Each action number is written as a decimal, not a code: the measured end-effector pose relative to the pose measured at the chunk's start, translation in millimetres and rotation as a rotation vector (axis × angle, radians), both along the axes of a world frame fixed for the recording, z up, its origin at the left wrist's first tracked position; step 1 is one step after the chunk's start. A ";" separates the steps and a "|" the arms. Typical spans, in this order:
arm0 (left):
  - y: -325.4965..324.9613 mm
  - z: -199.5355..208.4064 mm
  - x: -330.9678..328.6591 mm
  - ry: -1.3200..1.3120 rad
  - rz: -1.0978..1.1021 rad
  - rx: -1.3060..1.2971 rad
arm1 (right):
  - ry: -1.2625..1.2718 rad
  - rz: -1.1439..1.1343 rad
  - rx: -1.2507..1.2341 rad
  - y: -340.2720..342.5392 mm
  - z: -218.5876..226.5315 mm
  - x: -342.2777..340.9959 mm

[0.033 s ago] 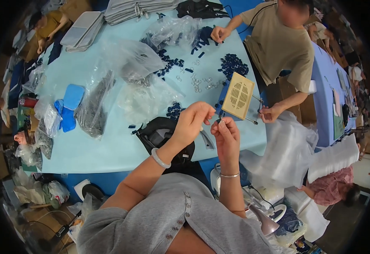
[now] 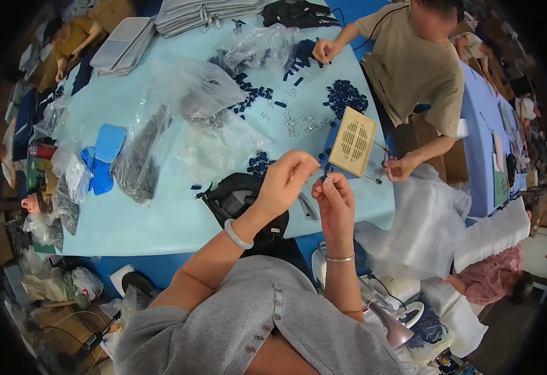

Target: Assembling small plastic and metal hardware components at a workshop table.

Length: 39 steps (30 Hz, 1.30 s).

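Note:
My left hand (image 2: 288,181) hovers over the near part of the table, its fingers closed in a pinch; what they hold, if anything, is hidden. Close beside it on the right, my right hand (image 2: 336,197) pinches a small dark piece (image 2: 325,177) between thumb and fingertips. Beneath my left hand and wrist lies a black bag (image 2: 233,194). Just past my hands a small heap of navy fabric tabs (image 2: 260,164) rests on the light blue table (image 2: 117,228). Several metal rings (image 2: 292,125) are scattered farther back.
A beige slotted panel (image 2: 371,150) stands tilted at the right, near a co-worker's hand (image 2: 400,169). Behind it is another navy tab pile (image 2: 346,98). Clear plastic bags (image 2: 137,159) and a blue pouch (image 2: 108,145) occupy the left; grey flat cases (image 2: 120,47) lie far back.
My left hand's fingertips have shifted very slightly. My right hand stays in place with the small dark piece.

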<state>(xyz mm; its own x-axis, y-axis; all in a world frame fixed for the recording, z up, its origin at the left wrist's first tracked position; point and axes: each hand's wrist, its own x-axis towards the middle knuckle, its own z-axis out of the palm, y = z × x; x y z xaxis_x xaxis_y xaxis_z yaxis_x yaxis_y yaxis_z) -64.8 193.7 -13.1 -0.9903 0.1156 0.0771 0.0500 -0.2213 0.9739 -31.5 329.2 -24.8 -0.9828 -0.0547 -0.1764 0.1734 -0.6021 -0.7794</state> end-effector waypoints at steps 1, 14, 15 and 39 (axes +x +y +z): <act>-2.2 0.3 1.8 0.181 0.028 -0.193 | -0.011 -0.006 0.010 -3.0 1.6 -0.5; -32.3 -20.1 7.3 -0.145 0.091 -0.020 | -0.100 0.060 0.062 -29.0 -7.8 -8.8; -35.5 -19.9 7.4 -0.130 0.104 -0.034 | -0.101 0.066 0.060 -31.9 -9.1 -9.6; -99.9 -74.2 32.8 -0.340 0.305 -0.243 | 0.248 0.311 1.261 -66.3 -124.9 -76.1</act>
<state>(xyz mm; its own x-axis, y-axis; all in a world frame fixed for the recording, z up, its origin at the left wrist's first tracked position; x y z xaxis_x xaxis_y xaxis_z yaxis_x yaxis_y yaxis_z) -32.0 93.9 -87.3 -0.9461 -0.2080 -0.2482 -0.2514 -0.0115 0.9678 -107.5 262.8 -149.7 -0.9725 -0.2145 -0.0910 -0.0558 0.5936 -0.8028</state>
